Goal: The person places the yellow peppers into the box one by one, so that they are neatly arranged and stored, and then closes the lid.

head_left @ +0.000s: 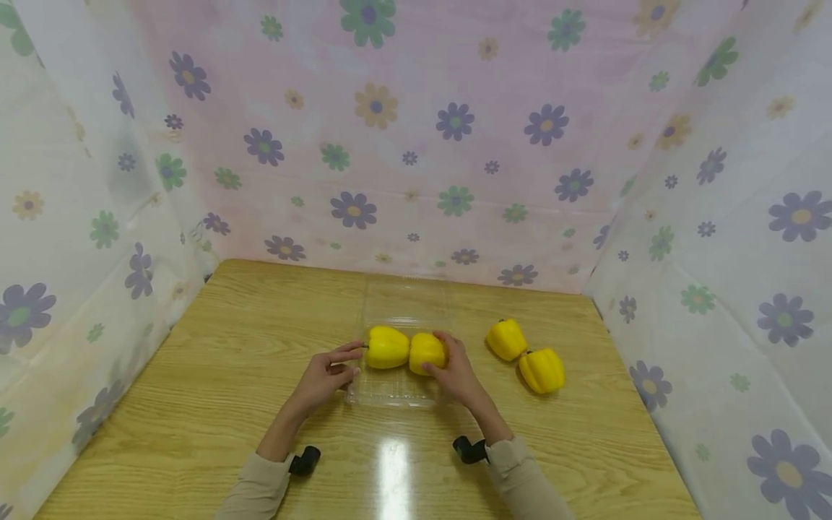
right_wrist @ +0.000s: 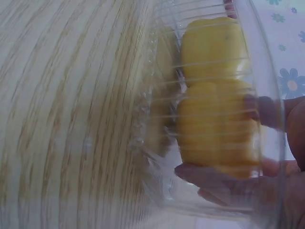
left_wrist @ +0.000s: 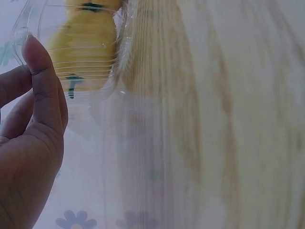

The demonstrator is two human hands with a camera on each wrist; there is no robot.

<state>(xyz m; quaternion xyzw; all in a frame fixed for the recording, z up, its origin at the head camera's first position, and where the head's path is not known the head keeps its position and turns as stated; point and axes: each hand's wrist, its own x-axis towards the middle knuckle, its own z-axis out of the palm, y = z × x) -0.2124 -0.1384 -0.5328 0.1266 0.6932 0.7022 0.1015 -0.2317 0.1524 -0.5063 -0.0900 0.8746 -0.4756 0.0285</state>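
Observation:
An opened clear plastic clamshell container point(head_left: 383, 396) sits on the table, its lid point(head_left: 406, 297) folded back on the far side. Inside, two yellow bell peppers lie side by side: the left pepper point(head_left: 388, 348) with its stem to the left, and the right pepper point(head_left: 425, 352). My right hand point(head_left: 458, 372) reaches over the right wall and grips the right pepper; its fingers point(right_wrist: 209, 179) show through the plastic. With thumb and finger, my left hand point(head_left: 325, 377) pinches the container's left rim, close to the left pepper's stem. The left wrist view shows this hand point(left_wrist: 35, 138) beside the wall.
Two more yellow bell peppers, a farther one point(head_left: 506, 339) and a nearer one point(head_left: 542, 371), lie on the wooden table point(head_left: 214, 390) right of the container. Flower-patterned curtains point(head_left: 416, 144) stand behind and along both sides.

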